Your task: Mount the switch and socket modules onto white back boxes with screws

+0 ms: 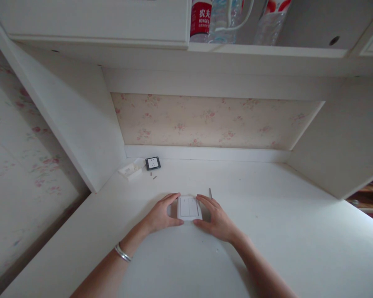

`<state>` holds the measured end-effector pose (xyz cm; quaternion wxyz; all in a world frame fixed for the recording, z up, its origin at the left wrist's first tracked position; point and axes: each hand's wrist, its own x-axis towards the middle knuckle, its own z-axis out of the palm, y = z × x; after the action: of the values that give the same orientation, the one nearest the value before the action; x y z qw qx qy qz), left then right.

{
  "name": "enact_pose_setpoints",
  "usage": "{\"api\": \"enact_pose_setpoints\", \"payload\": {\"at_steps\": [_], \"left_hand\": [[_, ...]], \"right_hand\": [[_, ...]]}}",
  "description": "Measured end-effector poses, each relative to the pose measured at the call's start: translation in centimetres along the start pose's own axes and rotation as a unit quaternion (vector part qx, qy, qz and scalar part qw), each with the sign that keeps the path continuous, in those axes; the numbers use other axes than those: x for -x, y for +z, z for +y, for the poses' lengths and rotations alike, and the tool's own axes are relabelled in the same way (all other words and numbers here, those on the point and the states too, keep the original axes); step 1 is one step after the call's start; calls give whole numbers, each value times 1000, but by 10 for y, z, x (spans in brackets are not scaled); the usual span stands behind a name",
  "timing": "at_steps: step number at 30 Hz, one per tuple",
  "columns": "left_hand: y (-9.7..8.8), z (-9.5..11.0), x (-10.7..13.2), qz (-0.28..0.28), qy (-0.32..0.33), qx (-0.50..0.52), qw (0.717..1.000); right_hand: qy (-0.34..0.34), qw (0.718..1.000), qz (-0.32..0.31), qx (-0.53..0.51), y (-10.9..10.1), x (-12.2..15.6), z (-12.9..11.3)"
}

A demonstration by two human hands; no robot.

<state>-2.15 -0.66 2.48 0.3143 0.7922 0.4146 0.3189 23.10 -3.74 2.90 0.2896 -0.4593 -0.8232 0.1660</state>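
A white wall switch (189,207) with two side-by-side rocker panels is on the white desk, between my hands. My left hand (161,214) grips its left side, fingertips at the far edge and thumb at the near edge. On the right side my right hand (216,217) holds it the same way. The underside of the switch is hidden. Just beyond my right fingers lies a thin grey tool (210,193), partly covered by the hand, so its kind is unclear.
At the back left lie a black-framed socket (153,163), an opened white plastic housing (132,169) and two small screws (153,175). A low shelf (267,50) with plastic bottles (201,18) overhangs the white desk (282,231). Side panels (77,111) bound it left and right.
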Motion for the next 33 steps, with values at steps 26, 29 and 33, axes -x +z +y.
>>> {"api": "enact_pose_setpoints", "payload": {"at_steps": [26,29,33], "left_hand": [[4,-4,0,-19,0,39,999],[3,-3,-1,-20,-3,32,999],[2,-2,0,-18,-7,14,1000]], "right_hand": [[0,1000,-10,3,3,0,5],[8,1000,-5,-3,4,1,6],[12,1000,-3,-6,4,0,6]]}}
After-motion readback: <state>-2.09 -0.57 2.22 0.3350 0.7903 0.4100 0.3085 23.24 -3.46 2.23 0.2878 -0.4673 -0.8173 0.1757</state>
